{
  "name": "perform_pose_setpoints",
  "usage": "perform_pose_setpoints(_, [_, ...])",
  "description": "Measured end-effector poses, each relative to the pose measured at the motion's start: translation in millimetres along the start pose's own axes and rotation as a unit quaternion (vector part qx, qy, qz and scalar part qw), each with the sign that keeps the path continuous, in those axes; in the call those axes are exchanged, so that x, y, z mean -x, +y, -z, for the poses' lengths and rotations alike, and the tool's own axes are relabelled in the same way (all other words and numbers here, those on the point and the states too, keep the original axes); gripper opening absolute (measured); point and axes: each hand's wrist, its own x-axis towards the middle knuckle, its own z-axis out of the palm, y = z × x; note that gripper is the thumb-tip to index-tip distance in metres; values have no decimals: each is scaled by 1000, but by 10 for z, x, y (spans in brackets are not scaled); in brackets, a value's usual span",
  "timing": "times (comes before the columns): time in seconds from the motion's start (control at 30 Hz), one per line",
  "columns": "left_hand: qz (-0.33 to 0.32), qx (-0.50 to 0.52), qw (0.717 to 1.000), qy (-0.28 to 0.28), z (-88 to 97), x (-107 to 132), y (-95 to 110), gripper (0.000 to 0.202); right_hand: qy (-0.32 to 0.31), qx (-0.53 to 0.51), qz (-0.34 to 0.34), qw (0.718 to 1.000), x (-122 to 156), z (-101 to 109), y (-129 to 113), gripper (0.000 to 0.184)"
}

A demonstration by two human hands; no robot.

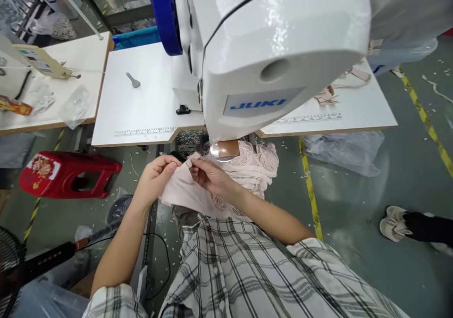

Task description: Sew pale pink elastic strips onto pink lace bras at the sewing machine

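Observation:
A pale pink piece of fabric (184, 186) stretches between my two hands, just in front of the sewing machine (244, 72). My left hand (159, 174) pinches its left edge between thumb and fingers. Close beside it, my right hand (212, 176) grips the upper edge of the same fabric near a narrow folded strip. More pink fabric with lace (253, 167) lies bunched beneath the machine head and over my lap. The machine's head hides its needle area.
A white worktable (138, 91) with printed rulers spans both sides of the machine, a small grey tool (133, 79) on its left part. Pink strips (327, 95) lie at right. A red stool (71, 174) and a fan (12, 266) stand left; another person's shoe (392, 223) is at right.

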Motion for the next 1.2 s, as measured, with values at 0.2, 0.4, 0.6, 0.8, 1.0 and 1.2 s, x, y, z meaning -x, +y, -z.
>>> perform_pose_setpoints(0.2, [-34, -182, 975, 122, -408, -178, -375, 26, 136, 136, 189, 963, 75, 273, 222, 21])
perform_pose_setpoints(0.4, [28, 18, 999, 24, -954, -106, -552, 41, 99, 514, 320, 790, 250, 521, 379, 12])
perform_pose_setpoints(0.6, [-8, 8, 999, 35, -889, 65, -244, 32, 101, 568, 325, 749, 539, 571, 51, 26])
perform_pose_setpoints(0.8, [21, 12, 999, -30, -867, 171, -5, 31, 127, 565, 332, 744, 563, 458, -83, 31])
perform_pose_setpoints(1.0, [-14, -31, 999, -37, -959, 119, -31, 29, 167, 506, 345, 773, 561, 484, 8, 20])
perform_pose_setpoints(1.2, [-61, -117, 991, -13, -1012, 18, -10, 33, 72, 624, 384, 677, 510, 861, -110, 21])
